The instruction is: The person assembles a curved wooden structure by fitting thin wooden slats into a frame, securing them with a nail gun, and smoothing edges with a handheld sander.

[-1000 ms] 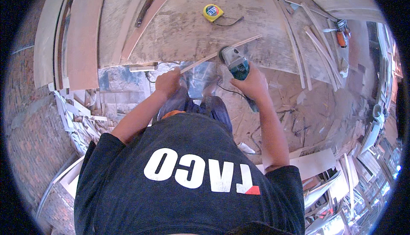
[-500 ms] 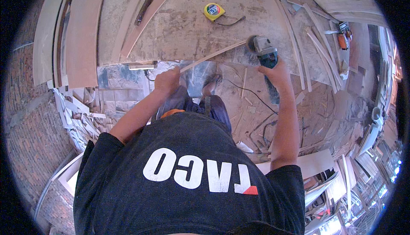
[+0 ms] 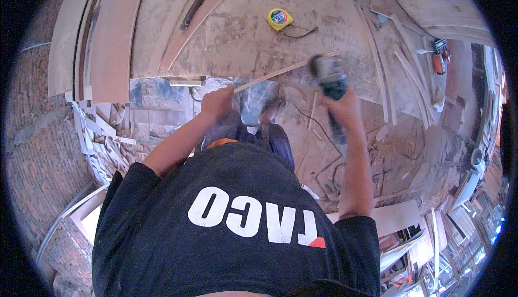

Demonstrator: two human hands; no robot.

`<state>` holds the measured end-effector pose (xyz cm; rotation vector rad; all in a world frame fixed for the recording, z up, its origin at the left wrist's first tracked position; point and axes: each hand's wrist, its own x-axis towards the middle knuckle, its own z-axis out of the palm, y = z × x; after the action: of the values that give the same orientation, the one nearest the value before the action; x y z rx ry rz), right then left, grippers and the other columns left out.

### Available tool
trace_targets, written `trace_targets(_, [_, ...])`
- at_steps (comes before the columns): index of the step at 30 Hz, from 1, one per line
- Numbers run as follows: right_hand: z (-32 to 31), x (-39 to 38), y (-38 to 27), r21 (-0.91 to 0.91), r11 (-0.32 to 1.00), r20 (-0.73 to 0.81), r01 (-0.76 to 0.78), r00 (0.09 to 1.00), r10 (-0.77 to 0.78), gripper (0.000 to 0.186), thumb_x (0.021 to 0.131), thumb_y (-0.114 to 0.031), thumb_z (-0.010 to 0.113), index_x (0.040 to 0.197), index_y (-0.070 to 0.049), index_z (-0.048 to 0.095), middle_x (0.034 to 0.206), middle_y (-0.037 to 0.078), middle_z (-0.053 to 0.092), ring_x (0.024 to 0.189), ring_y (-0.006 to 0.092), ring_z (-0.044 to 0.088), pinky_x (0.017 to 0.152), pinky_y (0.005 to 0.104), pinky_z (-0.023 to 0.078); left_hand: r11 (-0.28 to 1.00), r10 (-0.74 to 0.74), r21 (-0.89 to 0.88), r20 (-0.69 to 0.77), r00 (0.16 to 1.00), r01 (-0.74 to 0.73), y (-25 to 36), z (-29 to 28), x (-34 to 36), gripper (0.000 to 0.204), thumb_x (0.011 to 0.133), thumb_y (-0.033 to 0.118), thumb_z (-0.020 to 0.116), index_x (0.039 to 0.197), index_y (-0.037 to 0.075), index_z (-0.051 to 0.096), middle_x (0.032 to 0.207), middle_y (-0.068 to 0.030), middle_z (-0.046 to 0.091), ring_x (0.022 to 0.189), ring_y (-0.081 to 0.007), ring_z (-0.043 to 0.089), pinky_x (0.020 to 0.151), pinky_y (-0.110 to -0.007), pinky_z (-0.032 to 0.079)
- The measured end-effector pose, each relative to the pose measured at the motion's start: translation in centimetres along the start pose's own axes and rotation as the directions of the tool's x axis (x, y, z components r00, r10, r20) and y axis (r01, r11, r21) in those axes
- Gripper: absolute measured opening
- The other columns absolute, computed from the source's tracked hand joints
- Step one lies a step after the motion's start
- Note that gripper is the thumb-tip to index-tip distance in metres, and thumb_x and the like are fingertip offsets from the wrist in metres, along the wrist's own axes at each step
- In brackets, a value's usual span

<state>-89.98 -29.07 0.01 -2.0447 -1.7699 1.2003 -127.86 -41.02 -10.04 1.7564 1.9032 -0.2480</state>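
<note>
My left hand (image 3: 218,103) is closed round the near end of a thin wooden strip (image 3: 275,73), which slants up to the right across the front edge of the workbench (image 3: 243,38). In my right hand (image 3: 344,108) is an angle grinder (image 3: 332,79), gripped by its dark green body and blurred by motion. Its round disc is at the strip, toward the far end; a short tip of the strip shows past the grinder head. Whether disc and wood touch, I cannot tell.
A yellow tape measure (image 3: 279,19) lies on the bench. A dark hand tool (image 3: 200,0) and long boards (image 3: 116,38) are at the left. Thin strips (image 3: 413,78) and an orange tool (image 3: 440,62) lie right. A cord (image 3: 307,116) trails below; offcuts (image 3: 116,148) are heaped left.
The grinder has moved back along the strip toward my left hand, so the strip's far tip now shows beyond it. The whole view has shifted slightly. Both hands keep their holds.
</note>
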Motion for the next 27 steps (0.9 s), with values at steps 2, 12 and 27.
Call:
trace_targets(2, [2.8,-2.5,-2.7,-0.115,0.993,0.086,0.024,0.996,-0.014,0.071,0.068,-0.037,0.087,0.126,-0.003,0.064,0.113,0.024,0.073,0.106,0.0414,0.070,0.093,0.0480,0.054,1.000,0.004,0.006,0.007,1.000,-0.004,0.2,-0.1,0.2,0.019,0.097,0.025,0.056,0.109,0.010,0.057,0.088,-0.0184,0.073,0.081,-0.0418,0.073,0.067,-0.057,0.055])
trace_targets(12, [4.3,-3.9,-4.9,-0.225,0.974,0.141,0.002,0.989,0.031,0.073,0.068,-0.044,0.084,0.126,-0.005,0.063,0.108,0.026,0.072,0.106,0.0455,0.068,0.092,0.0524,0.053,1.000,0.005,0.012,0.044,0.999,-0.005,0.4,-0.5,0.2,0.023,0.101,0.030,0.053,0.109,0.009,0.057,0.086,-0.0190,0.073,0.081,-0.0416,0.073,0.066,-0.058,0.054])
trace_targets(27, [-2.8,3.9,3.4,0.067,0.997,-0.030,0.022,0.999,-0.020,0.074,0.064,-0.034,0.093,0.123,0.001,0.065,0.112,0.020,0.074,0.103,0.0348,0.071,0.092,0.0432,0.054,0.999,0.017,0.037,-0.002,1.000,-0.017,0.7,-0.8,0.0,0.026,0.102,0.033,0.052,0.107,0.008,0.058,0.083,-0.0201,0.073,0.078,-0.0417,0.073,0.066,-0.056,0.056])
